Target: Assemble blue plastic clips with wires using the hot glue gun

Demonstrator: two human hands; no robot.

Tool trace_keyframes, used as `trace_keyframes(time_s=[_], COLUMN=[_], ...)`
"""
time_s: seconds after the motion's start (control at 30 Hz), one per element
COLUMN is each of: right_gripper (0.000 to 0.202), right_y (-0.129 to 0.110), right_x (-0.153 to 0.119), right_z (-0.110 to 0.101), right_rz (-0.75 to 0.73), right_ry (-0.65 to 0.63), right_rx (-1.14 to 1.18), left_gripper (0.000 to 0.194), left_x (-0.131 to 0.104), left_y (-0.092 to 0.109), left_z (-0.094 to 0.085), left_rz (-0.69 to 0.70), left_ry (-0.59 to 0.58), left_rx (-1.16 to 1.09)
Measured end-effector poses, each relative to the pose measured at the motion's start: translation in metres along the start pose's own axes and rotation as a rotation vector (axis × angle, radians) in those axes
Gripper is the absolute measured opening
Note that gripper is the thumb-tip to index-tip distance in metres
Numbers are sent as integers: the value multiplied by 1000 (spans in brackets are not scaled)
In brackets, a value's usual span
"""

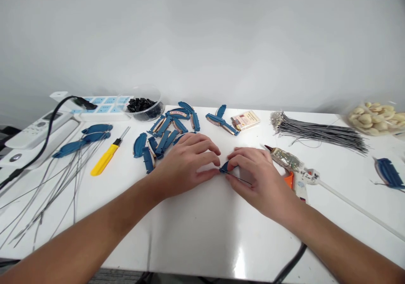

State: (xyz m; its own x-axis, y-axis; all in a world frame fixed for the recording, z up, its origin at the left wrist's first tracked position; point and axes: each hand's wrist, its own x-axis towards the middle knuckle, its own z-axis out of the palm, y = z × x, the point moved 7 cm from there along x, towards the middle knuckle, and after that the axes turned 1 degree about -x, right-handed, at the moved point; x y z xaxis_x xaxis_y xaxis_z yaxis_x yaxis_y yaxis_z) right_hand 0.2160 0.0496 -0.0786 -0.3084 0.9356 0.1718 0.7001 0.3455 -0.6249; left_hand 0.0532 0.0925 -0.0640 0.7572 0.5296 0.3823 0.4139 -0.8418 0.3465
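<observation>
Near the middle of the white table, my right hand point(253, 176) pinches a small blue piece point(224, 167) between thumb and fingers. A thin dark wire point(240, 178) runs from the piece under that hand's palm. My left hand point(191, 162) curves in from the other side, its thumb tip at the left end of the piece; its fingers are bent and apart from the thumb. Behind my left hand lies a pile of blue curved pieces point(164, 138), one lettered "THEATRE". A glue gun point(287, 159) with an orange trigger lies just right of my right hand.
A yellow screwdriver point(106, 158), blue pieces with wires point(72, 148), a power strip point(106, 107) and a bowl of black parts point(146, 109) are left. Behind lies a small box point(245, 120). A wire bundle point(319, 132), a container of beige pieces point(376, 117) and a blue piece point(389, 173) are right.
</observation>
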Motion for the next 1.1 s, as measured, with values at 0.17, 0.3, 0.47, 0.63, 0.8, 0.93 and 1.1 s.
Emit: trace_keyframes(time_s=[0.17,0.3,0.47,0.63,0.8,0.93,1.1], right_gripper=[21,22,23,20,12,16,17], right_y=[0,-3,3,8,7,2,-14], right_x=[-1,-1,0,1,2,1,-8], right_z=[3,0,-8,-10,-12,-28,-44], right_rz=[-13,-20,-10,-19,-3,-41,-183], right_ry=[6,10,20,27,36,192,376], right_rx=[-8,45,5,-157,-142,-104,-86], left_gripper=[9,20,21,20,20,31,31], left_x=[0,2,2,1,1,1,2], left_y=[-4,-2,-1,-1,-1,6,23], left_z=[1,5,7,10,9,-1,-23], left_rz=[-58,-90,-138,-157,-146,-117,-60], left_ry=[-41,-97,-93,-112,-95,-22,192], left_rx=[-13,-44,-41,-59,-69,-125,-145])
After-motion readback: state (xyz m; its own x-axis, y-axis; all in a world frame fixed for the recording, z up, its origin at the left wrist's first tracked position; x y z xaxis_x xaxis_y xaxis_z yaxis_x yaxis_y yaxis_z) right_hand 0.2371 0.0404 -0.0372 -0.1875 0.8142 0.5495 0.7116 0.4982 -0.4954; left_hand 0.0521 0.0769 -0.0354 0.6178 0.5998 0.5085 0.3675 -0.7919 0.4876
